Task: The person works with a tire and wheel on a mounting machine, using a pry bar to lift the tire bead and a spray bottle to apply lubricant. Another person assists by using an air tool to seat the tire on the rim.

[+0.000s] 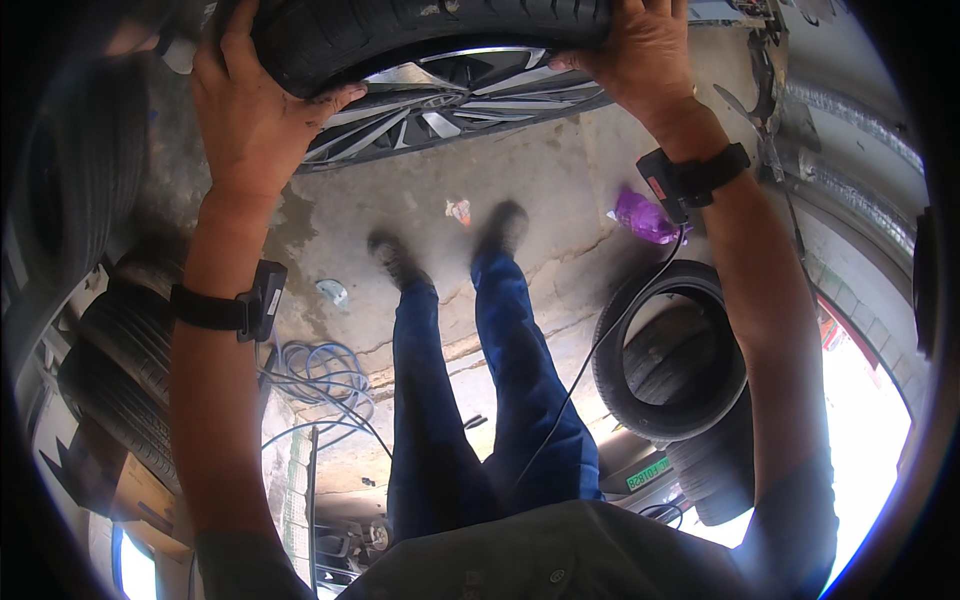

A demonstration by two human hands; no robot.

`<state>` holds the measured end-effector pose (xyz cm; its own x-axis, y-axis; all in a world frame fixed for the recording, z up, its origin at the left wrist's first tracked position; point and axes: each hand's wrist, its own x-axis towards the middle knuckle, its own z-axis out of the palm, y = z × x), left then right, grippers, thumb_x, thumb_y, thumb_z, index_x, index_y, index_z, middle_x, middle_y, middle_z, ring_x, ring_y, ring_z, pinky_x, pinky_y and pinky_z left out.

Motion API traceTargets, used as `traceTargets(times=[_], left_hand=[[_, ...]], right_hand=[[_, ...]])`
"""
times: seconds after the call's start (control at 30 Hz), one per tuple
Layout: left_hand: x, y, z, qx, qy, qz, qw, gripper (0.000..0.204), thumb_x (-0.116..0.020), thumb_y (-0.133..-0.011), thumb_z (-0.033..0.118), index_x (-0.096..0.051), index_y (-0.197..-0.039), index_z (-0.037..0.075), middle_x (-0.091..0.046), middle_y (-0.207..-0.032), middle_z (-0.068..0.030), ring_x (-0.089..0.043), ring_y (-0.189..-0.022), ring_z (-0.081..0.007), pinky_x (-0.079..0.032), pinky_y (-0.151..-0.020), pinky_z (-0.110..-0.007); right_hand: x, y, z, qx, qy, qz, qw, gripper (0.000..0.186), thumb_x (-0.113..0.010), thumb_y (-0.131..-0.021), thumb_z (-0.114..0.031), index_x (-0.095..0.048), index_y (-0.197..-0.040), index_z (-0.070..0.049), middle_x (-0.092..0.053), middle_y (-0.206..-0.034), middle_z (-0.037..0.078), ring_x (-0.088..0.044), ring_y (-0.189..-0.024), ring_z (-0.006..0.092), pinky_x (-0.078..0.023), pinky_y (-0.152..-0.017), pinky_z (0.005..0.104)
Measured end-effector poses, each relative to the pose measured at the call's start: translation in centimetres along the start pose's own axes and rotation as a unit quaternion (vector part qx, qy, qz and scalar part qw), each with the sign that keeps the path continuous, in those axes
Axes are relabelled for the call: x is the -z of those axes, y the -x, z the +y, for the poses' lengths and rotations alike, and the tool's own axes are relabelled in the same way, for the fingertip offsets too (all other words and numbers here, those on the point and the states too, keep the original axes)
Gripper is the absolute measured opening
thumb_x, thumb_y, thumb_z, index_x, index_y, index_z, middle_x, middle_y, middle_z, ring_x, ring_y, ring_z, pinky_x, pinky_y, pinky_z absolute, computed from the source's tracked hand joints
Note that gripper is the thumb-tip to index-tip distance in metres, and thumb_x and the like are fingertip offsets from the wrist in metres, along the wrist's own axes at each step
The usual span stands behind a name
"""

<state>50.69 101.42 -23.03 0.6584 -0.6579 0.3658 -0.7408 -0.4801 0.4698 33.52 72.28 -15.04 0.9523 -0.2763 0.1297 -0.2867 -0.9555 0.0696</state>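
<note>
At the top of the head view a black tyre point(430, 35) is held between my two raised hands. My left hand point(250, 125) grips its left side, with the thumb pressed along the lower edge. On the right side my right hand point(645, 75) is closed round the tyre, thumb at the lower edge. Just below the tyre shows a spoked alloy wheel point(437, 124) in silver and black. Whether the tyre is fitted on this wheel I cannot tell. The upper part of the tyre is cut off by the picture's edge.
Tyres stand stacked at left point(125, 330). At right a loose tyre point(607, 375) leans on others. A coiled hose point(325, 370) lies near my feet, a purple bag point(645, 217) farther right. White scraps point(458, 211) dot the concrete floor point(400, 195).
</note>
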Motion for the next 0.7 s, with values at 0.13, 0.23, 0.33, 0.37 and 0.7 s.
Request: traceTargets(times=[0.13,0.23,0.33,0.37,0.7], left_hand=[[2.3,1.4,-3.2,0.069,0.015,-0.015,0.997,0.128,-0.1,-0.053,0.046,-0.03,-0.155,0.013,-0.043,-0.132,-0.0273,-0.058,-0.117,-0.0429,-0.054,-0.1,-0.048],[3.9,3.9,-5.2,0.134,0.053,-0.036,0.989,0.129,-0.098,-0.059,0.047,-0.025,-0.157,0.006,-0.039,-0.134,-0.0277,-0.053,-0.123,-0.0423,-0.052,-0.104,-0.05],[6.2,7.3,-5.9,0.219,0.043,-0.06,0.973,0.133,-0.101,-0.057,0.037,-0.019,-0.158,0.006,-0.037,-0.135,-0.0281,-0.051,-0.124,-0.0425,-0.049,-0.108,-0.051],[6.5,8.4,-5.9,0.25,0.044,-0.064,0.965,0.134,-0.102,-0.056,0.033,-0.018,-0.158,0.006,-0.037,-0.135,-0.0282,-0.05,-0.124,-0.0426,-0.048,-0.11,-0.051],[14.9,20.2,-8.0,0.358,0.113,-0.07,0.924,0.124,-0.099,-0.062,0.024,-0.018,-0.151,-0.004,-0.037,-0.137,-0.0292,-0.044,-0.128,-0.0443,-0.042,-0.11,-0.054]], right_hand=[[1.0,-2.4,-4.0,0.056,0.004,-0.004,0.998,0.124,-0.094,-0.055,-0.04,-0.034,-0.159,-0.008,-0.043,-0.147,0.02,-0.042,-0.127,0.0445,-0.033,-0.112,0.0565],[2.2,-3.9,-7.8,0.039,-0.054,-0.018,0.998,0.119,-0.093,-0.057,-0.039,-0.037,-0.159,-0.017,-0.045,-0.144,0.016,-0.044,-0.127,0.041,-0.033,-0.11,0.0552],[2.5,-5.0,-11.5,0.069,-0.058,-0.007,0.996,0.103,-0.092,-0.063,-0.031,-0.044,-0.154,-0.025,-0.048,-0.147,0.01,-0.046,-0.132,0.0338,-0.034,-0.113,0.0533],[1.8,-4.9,-12.0,0.077,-0.066,0.008,0.995,0.116,-0.098,-0.054,-0.029,-0.042,-0.155,-0.037,-0.044,-0.154,0.002,-0.043,-0.14,0.0278,-0.03,-0.116,0.0544],[6.6,-8.1,-25.5,0.271,-0.088,-0.098,0.954,0.106,-0.091,-0.06,-0.021,-0.045,-0.153,-0.046,-0.048,-0.149,-0.007,-0.046,-0.135,0.0231,-0.029,-0.115,0.0551]])
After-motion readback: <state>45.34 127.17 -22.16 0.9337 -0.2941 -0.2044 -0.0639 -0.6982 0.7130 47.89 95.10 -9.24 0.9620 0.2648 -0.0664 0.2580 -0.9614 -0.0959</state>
